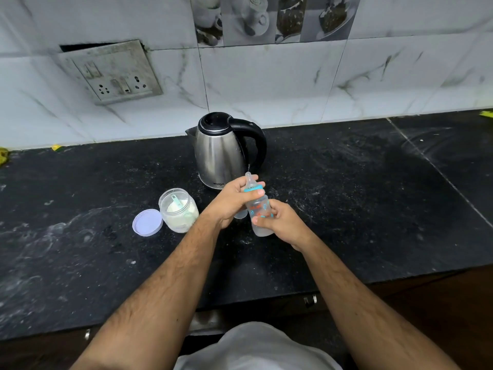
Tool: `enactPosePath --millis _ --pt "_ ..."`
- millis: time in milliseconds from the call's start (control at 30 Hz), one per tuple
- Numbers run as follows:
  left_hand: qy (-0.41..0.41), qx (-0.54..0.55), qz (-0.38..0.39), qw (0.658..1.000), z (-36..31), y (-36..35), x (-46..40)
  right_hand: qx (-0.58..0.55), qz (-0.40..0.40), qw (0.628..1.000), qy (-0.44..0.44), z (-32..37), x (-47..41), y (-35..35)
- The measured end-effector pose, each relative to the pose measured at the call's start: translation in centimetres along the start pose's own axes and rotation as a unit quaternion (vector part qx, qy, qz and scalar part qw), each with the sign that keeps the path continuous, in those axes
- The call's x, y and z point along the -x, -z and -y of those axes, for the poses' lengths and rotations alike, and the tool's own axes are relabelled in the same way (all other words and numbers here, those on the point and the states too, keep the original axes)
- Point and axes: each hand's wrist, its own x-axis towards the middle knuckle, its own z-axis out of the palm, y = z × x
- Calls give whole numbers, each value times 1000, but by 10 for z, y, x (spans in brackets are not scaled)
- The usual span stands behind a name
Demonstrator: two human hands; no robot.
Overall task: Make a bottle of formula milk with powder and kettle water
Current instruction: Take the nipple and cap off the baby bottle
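Both hands are on the baby bottle (258, 209), held tilted above the black counter (346, 209). Left hand (231, 201) curls round the teal collar (253, 188) under the teat, right hand (282, 222) grips the lower body. Steel kettle (221, 153) sits right behind, lid closed. Open powder jar (179, 213) with a scoop (177, 202) inside is just left, its lid (147, 222) beside it. Something clear hides behind the left hand, can't make it out.

Steel kettle (220, 153) (black handle), teal-collared bottle (258, 206).
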Motion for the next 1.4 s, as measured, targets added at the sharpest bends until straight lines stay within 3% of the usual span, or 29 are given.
enactPosePath --millis 200,567,1033,1400 --pt "17 -15 12 1000 2 9 5 7 -29 999 -27 -2 -3 9" --pt "14 -108 23 994 -7 13 2 0 10 1000 -9 -3 3 10" --pt "-48 -115 -146 981 22 21 1 34 -76 995 -47 -27 -2 9" --pt "-22 -348 -251 903 82 43 17 79 -158 984 -31 -33 -7 9"
